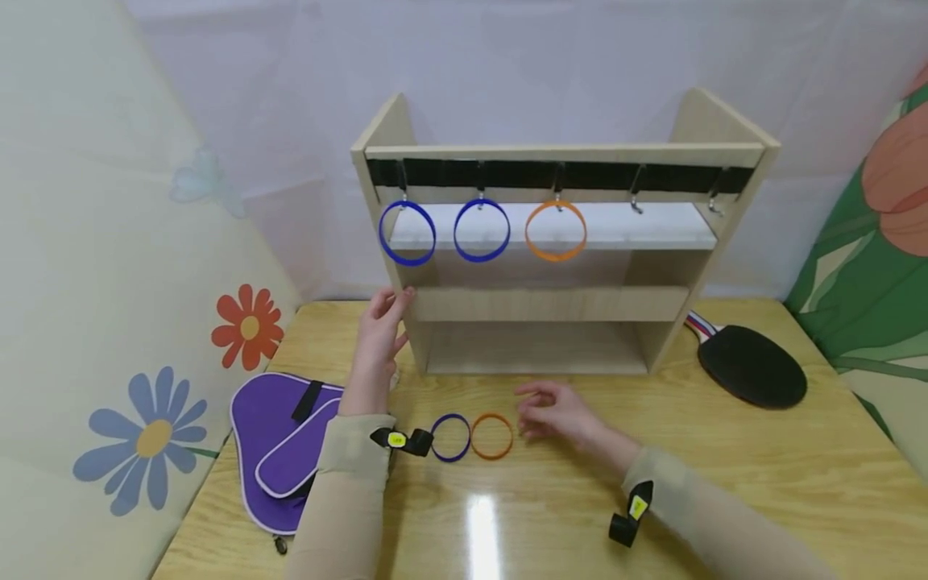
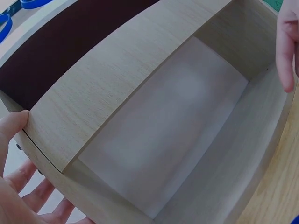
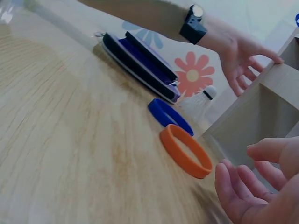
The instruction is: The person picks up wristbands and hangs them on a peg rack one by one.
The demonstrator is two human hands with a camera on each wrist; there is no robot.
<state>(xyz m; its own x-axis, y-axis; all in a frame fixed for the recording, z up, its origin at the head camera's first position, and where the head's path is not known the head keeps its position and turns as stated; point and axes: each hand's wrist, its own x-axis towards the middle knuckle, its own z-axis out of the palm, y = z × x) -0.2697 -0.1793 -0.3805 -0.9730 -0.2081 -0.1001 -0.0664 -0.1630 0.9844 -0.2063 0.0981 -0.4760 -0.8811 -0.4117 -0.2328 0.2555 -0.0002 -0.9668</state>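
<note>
My left hand [image 1: 379, 324] holds the left side of a wooden shelf [image 1: 551, 306], thumb on its front edge and fingers along the outer side. Loosely bent, my right hand [image 1: 554, 412] hovers low over the table and holds nothing. Just left of it, an orange wristband [image 1: 492, 437] lies flat beside a blue wristband [image 1: 451, 437]. On the shelf's upper rail, metal hooks line a black strip. Two blue wristbands [image 1: 408, 234] [image 1: 482, 231] and an orange wristband [image 1: 556, 231] hang from the left and middle hooks; the two right hooks [image 1: 636, 201] hold no band.
A purple paddle case [image 1: 250, 427] lies at the table's left, partly behind my left forearm. A black table tennis paddle [image 1: 752, 366] rests right of the shelf. Near the shelf's left foot is a shuttlecock [image 3: 202, 101]. Fabric with flower prints borders the wooden table [image 1: 580, 515].
</note>
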